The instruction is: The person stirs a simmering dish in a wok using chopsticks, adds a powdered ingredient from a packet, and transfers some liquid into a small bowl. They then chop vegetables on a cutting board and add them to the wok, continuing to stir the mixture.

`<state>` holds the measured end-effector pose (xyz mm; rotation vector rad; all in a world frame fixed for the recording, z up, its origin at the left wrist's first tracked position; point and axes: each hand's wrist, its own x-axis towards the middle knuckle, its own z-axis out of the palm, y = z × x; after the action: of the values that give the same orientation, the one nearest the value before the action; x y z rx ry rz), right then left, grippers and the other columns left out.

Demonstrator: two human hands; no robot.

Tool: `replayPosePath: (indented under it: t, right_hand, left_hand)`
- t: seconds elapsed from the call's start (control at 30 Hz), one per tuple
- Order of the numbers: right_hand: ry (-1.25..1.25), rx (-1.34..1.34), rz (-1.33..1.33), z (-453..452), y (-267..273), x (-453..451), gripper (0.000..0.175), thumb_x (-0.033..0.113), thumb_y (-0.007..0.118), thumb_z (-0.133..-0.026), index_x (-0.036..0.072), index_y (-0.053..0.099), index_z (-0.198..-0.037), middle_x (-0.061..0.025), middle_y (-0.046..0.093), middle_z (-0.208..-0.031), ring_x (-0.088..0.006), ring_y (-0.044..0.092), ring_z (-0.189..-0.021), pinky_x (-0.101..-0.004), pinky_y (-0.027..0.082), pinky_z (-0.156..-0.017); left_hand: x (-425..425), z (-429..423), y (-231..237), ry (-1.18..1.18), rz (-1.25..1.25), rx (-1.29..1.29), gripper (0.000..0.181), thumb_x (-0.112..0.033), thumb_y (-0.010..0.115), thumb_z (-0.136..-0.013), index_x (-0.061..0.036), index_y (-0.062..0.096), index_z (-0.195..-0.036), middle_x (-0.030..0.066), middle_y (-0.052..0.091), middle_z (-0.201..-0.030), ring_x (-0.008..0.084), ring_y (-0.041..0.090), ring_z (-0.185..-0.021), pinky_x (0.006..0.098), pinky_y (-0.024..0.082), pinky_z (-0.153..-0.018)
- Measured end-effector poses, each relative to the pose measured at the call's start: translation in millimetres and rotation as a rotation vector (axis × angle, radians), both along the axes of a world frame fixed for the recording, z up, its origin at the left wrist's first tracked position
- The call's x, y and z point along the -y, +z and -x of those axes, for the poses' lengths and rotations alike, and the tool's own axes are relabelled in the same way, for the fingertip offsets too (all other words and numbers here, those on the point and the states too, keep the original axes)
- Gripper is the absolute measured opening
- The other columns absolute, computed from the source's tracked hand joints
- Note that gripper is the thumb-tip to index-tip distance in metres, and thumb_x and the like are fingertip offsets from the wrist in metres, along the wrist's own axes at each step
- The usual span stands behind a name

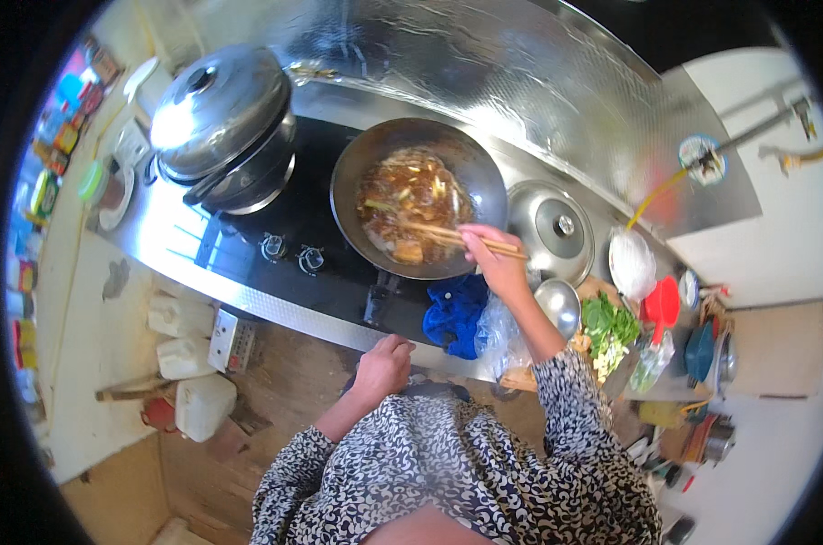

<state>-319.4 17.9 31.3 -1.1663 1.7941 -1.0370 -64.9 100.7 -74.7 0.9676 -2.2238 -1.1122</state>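
Observation:
My right hand [494,255] grips a pair of wooden chopsticks [438,233] above the right side of a dark wok [346,184]. Their tips reach into a brown, saucy stew [411,194] with pale strips and a golden-brown chunk near the rim. The wok stands on a black glass cooktop [329,293]. My left hand [385,364] rests by the counter's steel front edge, fingers curled, with nothing visible in it. A blue cloth [455,317] lies below the wok, between the two hands. To the wok's right leans a domed steel lid [551,228] with a glass centre.
A lidded steel pot [224,129] with a dark handle occupies the left burner. On the right are a steel bowl [558,306], chopped greens [609,330] on a wooden board, a red plastic scoop [661,302] and a clear plastic bag [503,340]. White jugs [203,405] stand below left.

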Motion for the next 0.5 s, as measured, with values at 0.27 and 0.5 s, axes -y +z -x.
replayPosePath:
  t: [0.27, 0.5]
  right_hand:
    - [-0.005, -0.478, 0.490, 1, 11, -34, 0.013, 0.013, 0.070, -0.086, 0.006, 0.072, -0.096, -0.0136, 0.071, -0.096, -0.0291, 0.069, -0.086, -0.0355, 0.056, -0.076]
    - [0.468, -0.690, 0.323, -25, -21, -23, 0.016, 0.018, 0.065, -0.078, 0.004, 0.060, -0.084, -0.0121, 0.061, -0.090, -0.0279, 0.065, -0.080, -0.0388, 0.054, -0.074]
  left_hand:
    - [13, 31, 8, -0.115, -0.127, 0.069, 0.020, -0.006, 0.064, -0.080, -0.0071, 0.068, -0.100, 0.0111, 0.066, -0.103, 0.0316, 0.067, -0.085, 0.0397, 0.056, -0.072]
    - [2, 79, 27, -0.354, -0.107, 0.060, 0.020, -0.003, 0.066, -0.079, -0.0034, 0.069, -0.099, 0.0146, 0.066, -0.099, 0.0284, 0.067, -0.077, 0.0388, 0.054, -0.066]
